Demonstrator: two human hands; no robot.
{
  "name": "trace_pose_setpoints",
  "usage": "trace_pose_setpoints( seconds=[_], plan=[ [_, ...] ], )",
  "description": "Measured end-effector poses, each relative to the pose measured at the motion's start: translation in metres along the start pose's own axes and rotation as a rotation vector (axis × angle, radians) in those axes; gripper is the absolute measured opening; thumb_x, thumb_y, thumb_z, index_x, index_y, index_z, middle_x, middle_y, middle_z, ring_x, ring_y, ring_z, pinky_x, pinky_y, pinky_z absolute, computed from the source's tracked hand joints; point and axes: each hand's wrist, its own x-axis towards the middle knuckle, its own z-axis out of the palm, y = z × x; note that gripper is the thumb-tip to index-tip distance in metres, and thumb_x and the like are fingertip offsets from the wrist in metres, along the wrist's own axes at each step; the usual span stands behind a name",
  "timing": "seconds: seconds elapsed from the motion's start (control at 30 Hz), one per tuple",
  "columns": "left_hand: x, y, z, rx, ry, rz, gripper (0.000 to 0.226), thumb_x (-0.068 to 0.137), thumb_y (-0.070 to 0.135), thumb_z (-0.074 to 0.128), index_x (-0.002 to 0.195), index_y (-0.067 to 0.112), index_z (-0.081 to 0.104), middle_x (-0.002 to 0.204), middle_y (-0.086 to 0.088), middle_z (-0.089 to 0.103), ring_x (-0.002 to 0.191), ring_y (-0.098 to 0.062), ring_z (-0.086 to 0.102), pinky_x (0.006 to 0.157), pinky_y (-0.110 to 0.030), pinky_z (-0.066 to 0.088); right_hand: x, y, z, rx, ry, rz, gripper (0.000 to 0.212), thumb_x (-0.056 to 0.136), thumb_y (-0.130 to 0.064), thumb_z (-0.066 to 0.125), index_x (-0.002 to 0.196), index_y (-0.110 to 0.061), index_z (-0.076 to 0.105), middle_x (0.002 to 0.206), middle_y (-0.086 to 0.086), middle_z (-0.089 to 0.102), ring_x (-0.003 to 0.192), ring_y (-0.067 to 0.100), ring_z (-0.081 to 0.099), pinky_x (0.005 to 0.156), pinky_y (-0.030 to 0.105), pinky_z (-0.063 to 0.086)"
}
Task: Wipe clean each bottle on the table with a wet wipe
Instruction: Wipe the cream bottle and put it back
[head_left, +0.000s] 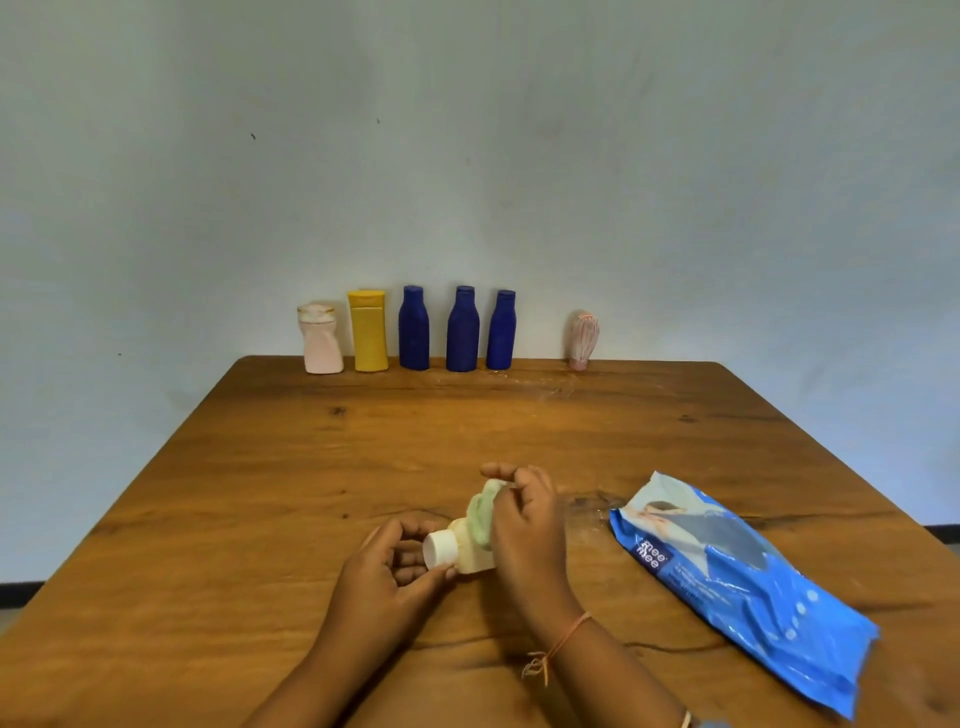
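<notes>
Grips the white cap in the curled left hand, cream bottle lying sideways at the table's near middle; clasps a greenish wet wipe round its body with the right hand. Blue wipe pack rightmost.

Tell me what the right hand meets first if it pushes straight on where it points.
Beyond the right hand the table looks free up to the far row; there, probably the middle blue bottle, though depth is hard to judge.

wooden table, glossy plastic wipes packet
</notes>
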Motion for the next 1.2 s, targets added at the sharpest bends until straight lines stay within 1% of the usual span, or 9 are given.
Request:
trace_pose_setpoints(
  seconds=[0.13, 0.2, 0.3, 0.43, 0.6, 0.8, 0.97, 1.1, 1.2],
  plan=[
    [0.0, 0.0, -0.001, 0.017, -0.006, 0.019, 0.031, 0.072, -0.003, 0.072, 0.092, 0.02, 0.063, 0.095, -0.005, 0.065, 0.079, -0.007, 0.066, 0.065, -0.014, 0.053, -0.02, 0.01, 0.015, -0.295, -0.268, -0.276, 0.036, 0.092, -0.005, 0.039, 0.121, -0.012, 0.058, 0.124, -0.006, 0.049, 0.114, -0.006, 0.045, 0.091, 0.001, 0.03],
    [0.001, -0.001, -0.002, 0.066, -0.011, 0.034, 0.033, 0.076, -0.004, 0.066, 0.091, 0.024, 0.061, 0.095, -0.004, 0.064, 0.076, 0.0, 0.064, 0.062, -0.009, 0.049, -0.027, 0.022, 0.02, -0.475, -0.398, -0.412, 0.048, 0.091, -0.018, 0.029, 0.134, -0.012, 0.048, 0.14, -0.001, 0.044, 0.131, 0.008, 0.036, 0.107, 0.011, 0.017],
    [0.004, -0.004, -0.002, 0.089, -0.015, 0.045, 0.036, 0.075, -0.007, 0.063, 0.093, 0.024, 0.061, 0.095, -0.003, 0.064, 0.077, -0.003, 0.065, 0.061, -0.007, 0.047, -0.029, 0.035, 0.014, -0.606, -0.504, -0.496, 0.062, 0.085, -0.027, 0.016, 0.141, -0.011, 0.037, 0.146, 0.004, 0.038, 0.139, 0.013, 0.025, 0.114, 0.022, 0.001],
    [0.005, -0.009, -0.001, 0.063, -0.008, 0.023, 0.031, 0.068, -0.006, 0.075, 0.088, 0.014, 0.061, 0.093, -0.007, 0.064, 0.08, -0.017, 0.067, 0.064, -0.012, 0.052, -0.018, 0.044, -0.003, -0.736, -0.48, -0.54, 0.058, 0.083, -0.022, 0.027, 0.136, -0.009, 0.045, 0.14, 0.007, 0.047, 0.135, 0.018, 0.035, 0.114, 0.042, 0.014],
    [0.007, -0.012, -0.001, 0.079, 0.012, 0.023, 0.034, 0.064, -0.004, 0.079, 0.085, 0.014, 0.061, 0.095, -0.009, 0.063, 0.079, -0.017, 0.066, 0.064, -0.013, 0.052, -0.004, 0.049, -0.019, -0.789, -0.437, -0.379, 0.065, 0.082, -0.023, 0.015, 0.144, -0.015, 0.032, 0.151, 0.0, 0.031, 0.142, 0.01, 0.017, 0.112, 0.017, -0.004],
    [0.007, -0.012, -0.001, 0.097, 0.015, 0.046, 0.032, 0.064, -0.001, 0.08, 0.085, 0.015, 0.061, 0.096, -0.006, 0.062, 0.079, -0.016, 0.066, 0.065, -0.015, 0.053, 0.008, 0.041, -0.022, -0.843, -0.327, -0.139, 0.054, 0.092, -0.005, 0.035, 0.145, -0.01, 0.027, 0.153, 0.006, 0.024, 0.143, 0.014, 0.014, 0.115, 0.025, 0.005],
    [0.006, -0.01, 0.0, 0.124, 0.019, 0.07, 0.03, 0.066, -0.003, 0.078, 0.082, 0.015, 0.059, 0.093, -0.004, 0.06, 0.074, -0.012, 0.065, 0.061, -0.011, 0.05, -0.012, 0.03, 0.002, -0.817, -0.419, -0.277, 0.059, 0.094, -0.016, 0.04, 0.147, -0.009, 0.018, 0.156, 0.008, 0.014, 0.144, 0.017, 0.005, 0.111, 0.021, -0.005],
    [0.004, -0.008, -0.001, 0.133, -0.002, 0.104, 0.027, 0.072, -0.005, 0.07, 0.08, 0.019, 0.06, 0.09, 0.0, 0.057, 0.077, 0.0, 0.062, 0.062, -0.01, 0.049, -0.023, 0.032, 0.01, -0.69, -0.524, -0.393, 0.074, 0.078, -0.034, 0.008, 0.146, -0.009, 0.023, 0.153, 0.007, 0.023, 0.143, 0.013, 0.01, 0.111, 0.017, -0.006],
    [0.004, -0.008, -0.002, 0.126, -0.005, 0.102, 0.029, 0.069, -0.005, 0.074, 0.081, 0.016, 0.06, 0.092, -0.001, 0.058, 0.08, 0.0, 0.062, 0.063, -0.009, 0.049, -0.02, 0.029, -0.003, -0.63, -0.588, -0.439, 0.06, 0.085, -0.017, 0.025, 0.144, -0.008, 0.028, 0.151, 0.005, 0.029, 0.136, 0.002, 0.012, 0.109, 0.01, -0.003]
  ],
)
